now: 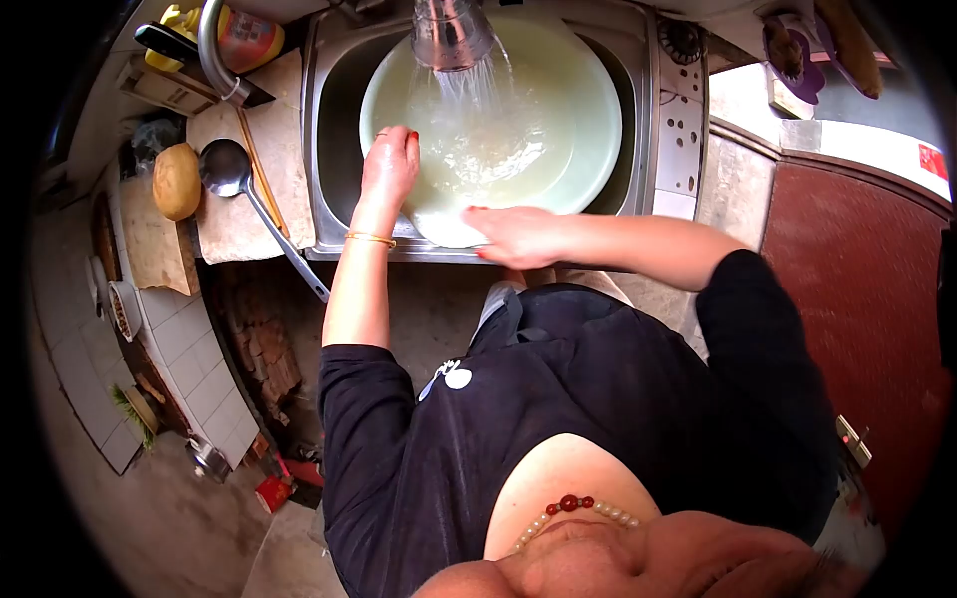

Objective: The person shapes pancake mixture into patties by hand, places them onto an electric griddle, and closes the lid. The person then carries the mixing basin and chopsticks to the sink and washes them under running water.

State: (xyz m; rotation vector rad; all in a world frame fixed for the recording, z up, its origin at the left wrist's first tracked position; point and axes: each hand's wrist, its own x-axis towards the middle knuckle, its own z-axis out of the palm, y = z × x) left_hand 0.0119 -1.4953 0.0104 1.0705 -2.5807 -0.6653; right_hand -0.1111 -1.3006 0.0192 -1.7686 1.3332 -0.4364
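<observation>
My left hand [391, 167] is at the left rim of a pale green basin [595, 130], its fingers curled together; what they hold, if anything, is hidden. My right hand [526, 237] lies at the basin's near edge with its fingers stretched out, slightly blurred. Its fingertips touch the right side of a smooth white object [446, 228], perhaps a dish. Water pours from a metal faucet [451, 38] into the basin, which holds cloudy, rippling water.
The basin sits in a steel sink [336, 149]. Left of it are a ladle [225, 167], a brown stick [261, 174], a yellowish round vegetable [176, 182] and a black-handled tool [165, 41]. A reddish-brown panel [847, 299] stands at the right.
</observation>
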